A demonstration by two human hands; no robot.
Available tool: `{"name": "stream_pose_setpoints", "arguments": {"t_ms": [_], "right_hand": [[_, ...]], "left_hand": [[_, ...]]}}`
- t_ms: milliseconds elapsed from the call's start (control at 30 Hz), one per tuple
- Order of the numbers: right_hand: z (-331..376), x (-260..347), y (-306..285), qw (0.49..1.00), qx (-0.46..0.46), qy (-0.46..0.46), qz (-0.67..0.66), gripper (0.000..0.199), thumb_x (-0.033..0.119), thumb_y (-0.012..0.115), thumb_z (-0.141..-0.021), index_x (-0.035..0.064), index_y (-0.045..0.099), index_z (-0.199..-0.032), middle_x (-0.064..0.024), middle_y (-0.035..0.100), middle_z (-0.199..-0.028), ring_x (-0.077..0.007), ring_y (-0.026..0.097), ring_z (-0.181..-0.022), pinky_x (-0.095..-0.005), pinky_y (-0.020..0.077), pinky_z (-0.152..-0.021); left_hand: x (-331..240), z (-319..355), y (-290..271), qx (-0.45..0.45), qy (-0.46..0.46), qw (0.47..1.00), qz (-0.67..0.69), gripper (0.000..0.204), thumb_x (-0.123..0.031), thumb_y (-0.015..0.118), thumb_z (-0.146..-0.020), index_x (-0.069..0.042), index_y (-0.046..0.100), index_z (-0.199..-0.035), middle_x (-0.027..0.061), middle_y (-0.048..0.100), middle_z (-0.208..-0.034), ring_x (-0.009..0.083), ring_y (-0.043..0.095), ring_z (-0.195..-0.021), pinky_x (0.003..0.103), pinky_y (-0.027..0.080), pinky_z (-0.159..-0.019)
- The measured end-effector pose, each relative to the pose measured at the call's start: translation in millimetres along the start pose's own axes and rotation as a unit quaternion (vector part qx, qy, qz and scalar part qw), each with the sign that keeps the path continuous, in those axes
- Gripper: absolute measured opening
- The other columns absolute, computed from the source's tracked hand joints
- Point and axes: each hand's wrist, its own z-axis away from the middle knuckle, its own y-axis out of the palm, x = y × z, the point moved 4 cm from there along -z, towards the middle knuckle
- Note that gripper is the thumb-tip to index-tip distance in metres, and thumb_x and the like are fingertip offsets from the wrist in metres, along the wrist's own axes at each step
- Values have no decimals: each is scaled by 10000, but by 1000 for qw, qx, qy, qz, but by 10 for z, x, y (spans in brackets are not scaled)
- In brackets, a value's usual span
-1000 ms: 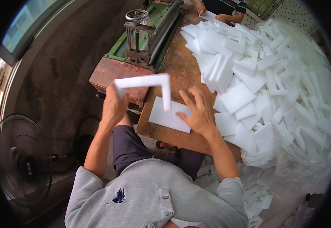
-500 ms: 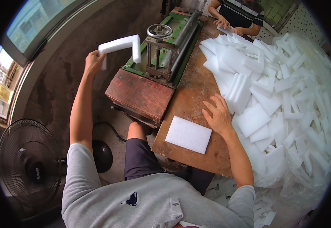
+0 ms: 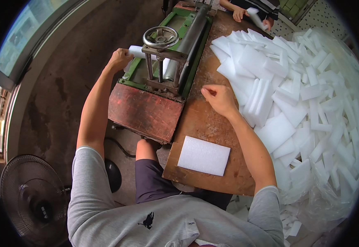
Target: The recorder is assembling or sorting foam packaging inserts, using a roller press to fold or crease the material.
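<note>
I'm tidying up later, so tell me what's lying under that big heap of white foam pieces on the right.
The foam heap rests partly on the brown wooden worktop, and clear plastic sheeting shows at its lower edge. Whatever lies beneath the middle of the heap is covered.

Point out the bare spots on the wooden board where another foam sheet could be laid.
Bare wood lies between the right hand and the flat foam sheet, and along the roller machine toward the far end. The rust-red plate is bare too. The board's right side is crowded by the foam pile.
</note>
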Motion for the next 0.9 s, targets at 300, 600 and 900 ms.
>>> {"name": "stream_pose_setpoints", "arguments": {"t_ms": [300,600,900], "right_hand": [[-857,-230,406,988,-13,152,39,443,431,738,-870,-10,775,-855,-203,735,-721,-395,746,-812,-465,584,-772],[-299,14,-567,939,-120,103,305,353,263,736,-833,-84,752,-894,-301,741,-891,-437,750,-877,-487,611,-799],[1797,377,-849,960,-199,57,191,244,148,776,-791,-23,609,-739,-160,620,-671,-369,608,-614,-473,488,-603]], "left_hand": [[-715,51,519,23,229,966,115,263,-207,641,-939,12,725,-1057,170,748,-911,270,700,-820,417,564,-772],[-1147,870,-147,-140,-67,930,334,396,-318,565,-1087,24,711,-1223,14,635,-821,80,560,-629,270,460,-561],[-2529,2787,-71,-83,33,939,331,337,-213,699,-1023,47,712,-1237,70,719,-930,122,628,-769,304,526,-708]]}}
